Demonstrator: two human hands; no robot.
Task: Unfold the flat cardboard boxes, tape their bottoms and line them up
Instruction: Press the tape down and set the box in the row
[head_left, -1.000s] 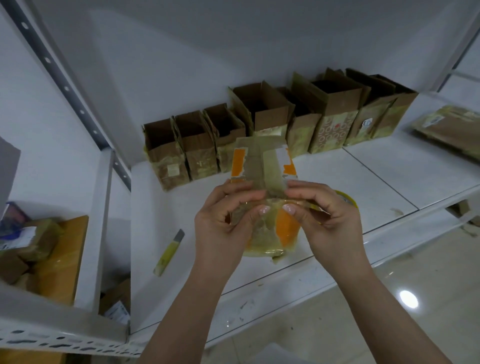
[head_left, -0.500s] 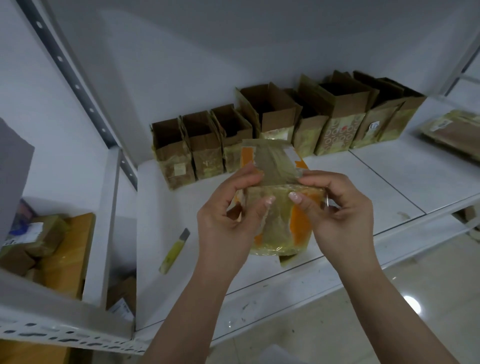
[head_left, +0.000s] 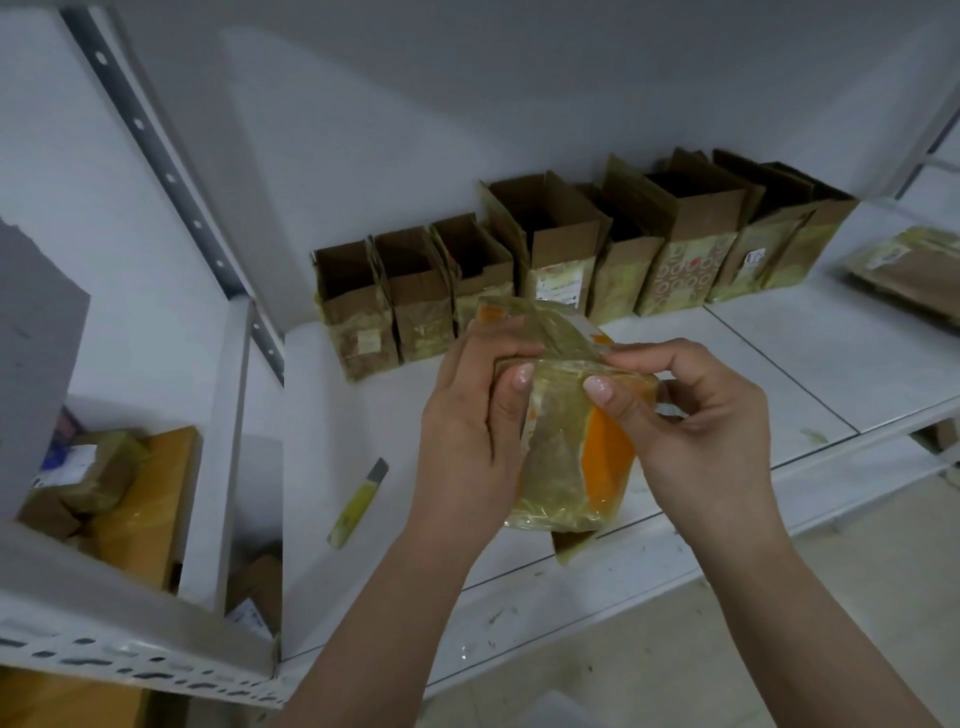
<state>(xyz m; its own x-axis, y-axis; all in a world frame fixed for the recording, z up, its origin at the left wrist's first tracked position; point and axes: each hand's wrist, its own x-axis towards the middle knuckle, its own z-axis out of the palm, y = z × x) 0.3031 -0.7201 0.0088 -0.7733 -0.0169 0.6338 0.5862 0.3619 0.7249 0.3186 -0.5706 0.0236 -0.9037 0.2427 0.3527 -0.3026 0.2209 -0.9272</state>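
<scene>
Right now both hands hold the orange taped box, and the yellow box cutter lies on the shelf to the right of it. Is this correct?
Not quite. The head view shows the yellow box cutter lying left of the orange taped box, on the shelf. Both hands, left and right, do hold it.

Yellow utility knife (head_left: 357, 503) (flat) on white shelf (head_left: 810, 353)

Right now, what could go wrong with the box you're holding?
The orange box is gripped in mid-air by the left hand and right hand, so it might slip onto the shelf. Its old tape looks wrinkled and may not hold. The yellow cutter lies close by and could get bumped.
</scene>
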